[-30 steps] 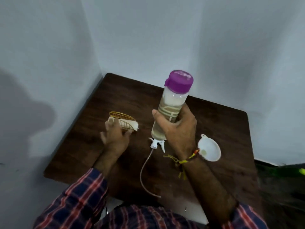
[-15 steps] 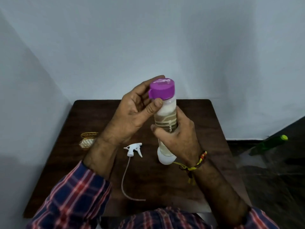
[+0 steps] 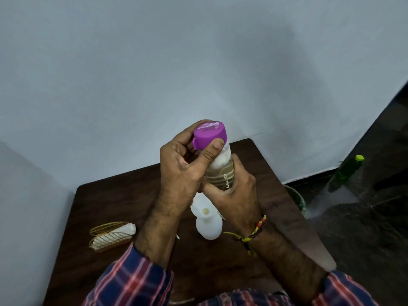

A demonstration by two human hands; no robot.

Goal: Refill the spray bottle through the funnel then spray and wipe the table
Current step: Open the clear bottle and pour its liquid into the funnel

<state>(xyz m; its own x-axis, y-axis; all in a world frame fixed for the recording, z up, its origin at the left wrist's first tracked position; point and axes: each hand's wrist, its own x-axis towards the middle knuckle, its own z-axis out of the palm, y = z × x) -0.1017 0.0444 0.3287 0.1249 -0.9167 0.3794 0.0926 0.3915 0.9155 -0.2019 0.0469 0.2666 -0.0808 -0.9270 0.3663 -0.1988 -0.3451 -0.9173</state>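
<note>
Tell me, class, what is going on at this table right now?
A person holds a clear bottle upright above the brown table. The right hand grips its body, and the left hand pinches the purple cap, which sits on the bottle. Below the hands, a white funnel sits in the mouth of the white spray bottle, so nothing is being poured yet. A wire holder with cloth lies to the left.
</note>
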